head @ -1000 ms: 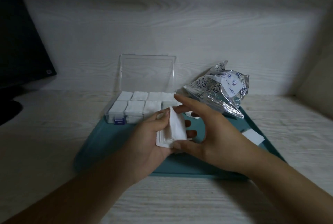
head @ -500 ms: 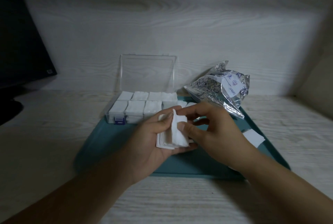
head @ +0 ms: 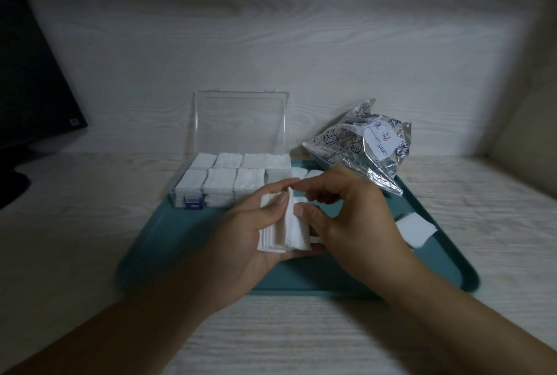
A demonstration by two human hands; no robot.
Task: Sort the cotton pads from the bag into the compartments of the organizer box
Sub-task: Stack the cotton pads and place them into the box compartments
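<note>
At frame centre the left hand (head: pixel 256 242) cradles a stack of cotton pads (head: pixel 281 228), fingers curled round it, so the right hand (head: pixel 346 217) can pinch one off for the organizer box (head: pixel 229 181), centre, nearly full. The bag (head: pixel 361 148) lies upper right on a teal tray (head: pixel 180 239); pale wood-grain desk, dim room.

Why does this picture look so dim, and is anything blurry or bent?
Head view: light is low, brightest on the back wall, corners fall dark; the bag shows glare; the tray edges look slightly smeared; the wide lens bows the table edge; pads in the left hand stay fairly sharp.
</note>
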